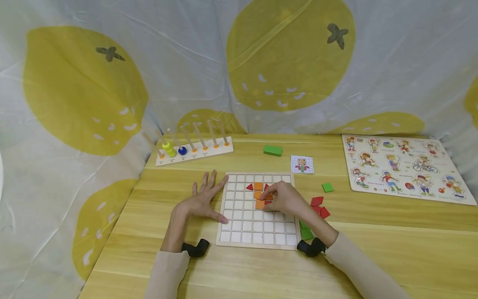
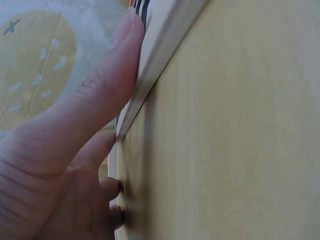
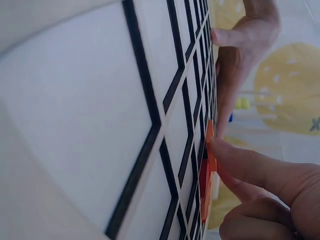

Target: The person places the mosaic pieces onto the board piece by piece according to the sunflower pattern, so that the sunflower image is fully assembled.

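A wooden grid board (image 1: 237, 226) with white square cells lies on the table. My left hand (image 1: 201, 202) is spread at its left side, the thumb (image 2: 125, 55) on the board's edge and the index fingertip near the upper left corner. Over the grid, my right hand (image 1: 286, 199) pinches an orange square tile (image 1: 259, 204) between thumb and index finger; in the right wrist view this tile (image 3: 210, 134) stands slightly proud of the cells. Beyond it sit another orange tile (image 1: 258, 186) and a red triangle (image 1: 249, 187). My fingers partly hide other orange and red pieces.
Red pieces (image 1: 317, 201) and green tiles (image 1: 307, 234) lie right of the board. Behind it are a pattern card (image 1: 298, 170), a green block (image 1: 273, 150) and a peg stand (image 1: 218, 150) with beads. A picture puzzle board (image 1: 358, 166) lies at the far right.
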`<state>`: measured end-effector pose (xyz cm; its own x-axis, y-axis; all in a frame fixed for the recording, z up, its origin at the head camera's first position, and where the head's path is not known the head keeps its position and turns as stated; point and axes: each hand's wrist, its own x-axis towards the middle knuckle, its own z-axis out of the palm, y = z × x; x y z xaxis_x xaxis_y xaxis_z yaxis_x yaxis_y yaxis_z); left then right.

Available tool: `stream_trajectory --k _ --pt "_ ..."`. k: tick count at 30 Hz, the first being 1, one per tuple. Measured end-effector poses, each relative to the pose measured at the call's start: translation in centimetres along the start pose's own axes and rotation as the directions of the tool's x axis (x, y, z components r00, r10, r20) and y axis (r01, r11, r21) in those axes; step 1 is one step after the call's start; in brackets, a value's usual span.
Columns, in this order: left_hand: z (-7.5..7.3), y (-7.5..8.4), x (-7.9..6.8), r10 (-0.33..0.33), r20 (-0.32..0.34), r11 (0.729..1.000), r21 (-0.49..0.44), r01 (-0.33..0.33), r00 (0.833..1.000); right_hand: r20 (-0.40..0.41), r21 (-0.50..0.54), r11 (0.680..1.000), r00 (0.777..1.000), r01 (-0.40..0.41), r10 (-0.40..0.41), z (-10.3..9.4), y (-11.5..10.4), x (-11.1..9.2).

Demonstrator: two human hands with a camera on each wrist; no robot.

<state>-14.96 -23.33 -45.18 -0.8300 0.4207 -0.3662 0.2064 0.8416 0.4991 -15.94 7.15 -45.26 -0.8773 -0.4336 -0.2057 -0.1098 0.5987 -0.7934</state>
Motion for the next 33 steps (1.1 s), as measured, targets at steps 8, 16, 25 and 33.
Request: stream_trajectory --k 8,16,25,33 --pt "0.1 0.0 0.0 0.001 -0.003 1.000 0.000 -0.001 1.000 -0.006 -0.035 0.999 1.000 0.001 -0.002 0.2 -0.3 0.1" --pt "-0.1 0.1 0.1 0.000 -0.005 1.000 0.004 0.000 1.000 -0.001 -0.012 1.000 1.000 0.006 -0.006 0.1 -0.5 0.3" --pt "-0.1 0.0 0.3 -0.002 0.000 1.000 0.005 0.002 1.000 0.023 0.095 0.995 0.999 0.026 -0.028 -1.2 0.6 -0.5" --pt "0.0 -0.1 0.0 -0.014 -0.002 1.000 0.014 0.014 1.000 -0.014 0.068 0.997 1.000 0.027 -0.026 -5.6 3.7 -3.0"
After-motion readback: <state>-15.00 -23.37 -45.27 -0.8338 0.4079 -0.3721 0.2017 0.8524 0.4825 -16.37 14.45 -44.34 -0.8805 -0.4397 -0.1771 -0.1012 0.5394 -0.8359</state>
